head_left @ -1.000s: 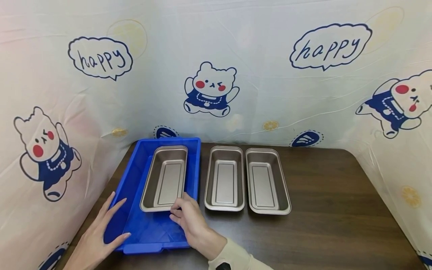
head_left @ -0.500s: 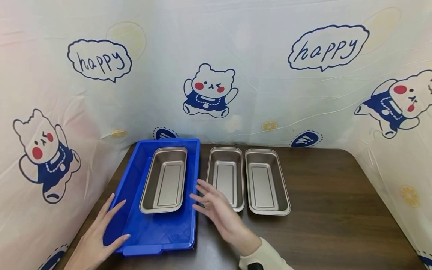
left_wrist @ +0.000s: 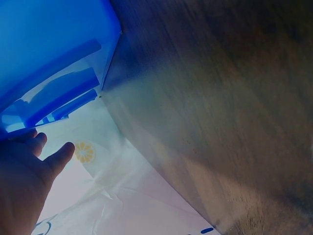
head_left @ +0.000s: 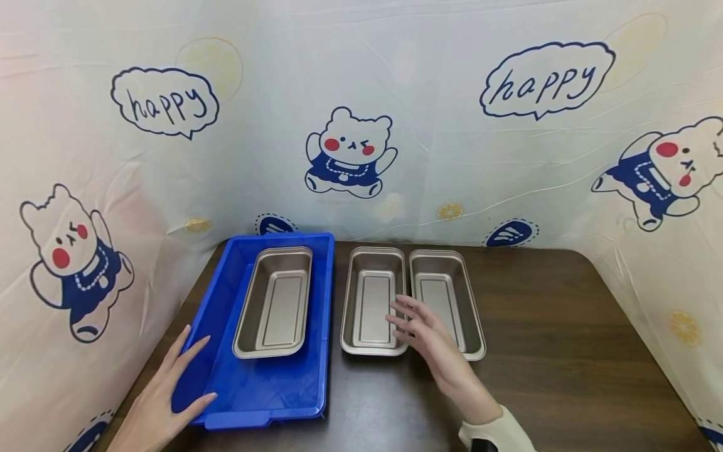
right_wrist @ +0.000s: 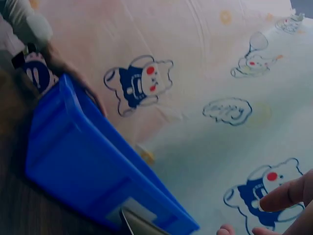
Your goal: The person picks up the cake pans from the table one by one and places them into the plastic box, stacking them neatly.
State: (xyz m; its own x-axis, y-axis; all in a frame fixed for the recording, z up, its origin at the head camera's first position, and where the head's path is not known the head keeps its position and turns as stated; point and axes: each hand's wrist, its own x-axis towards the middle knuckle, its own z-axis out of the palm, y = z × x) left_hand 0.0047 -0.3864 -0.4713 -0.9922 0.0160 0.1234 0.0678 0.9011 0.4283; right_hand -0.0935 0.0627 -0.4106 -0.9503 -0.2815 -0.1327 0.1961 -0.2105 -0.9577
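A blue plastic tray [head_left: 271, 395] lies at the left of the table with one metal loaf pan [head_left: 282, 307] inside it, toward the back. My left hand [head_left: 160, 392] rests on the tray's left side with its fingers spread. Two more loaf pans stand side by side on the table, right of the tray: a nearer-to-tray loaf pan [head_left: 373, 301] and an outer loaf pan [head_left: 446, 292]. Over these two hovers my right hand [head_left: 435, 345], fingers loosely extended and holding nothing; it hides part of the outer pan's front left side.
The dark wooden table [head_left: 565, 351] stretches to the right of the pans. A pale printed curtain [head_left: 429, 157] encloses the table at the back and both sides. The tray's outer wall [right_wrist: 78, 156] shows in the right wrist view.
My right hand has let go of the loaf pan in the tray and swung right, over the other two pans. That pan stays put, and the left hand stays at the tray.
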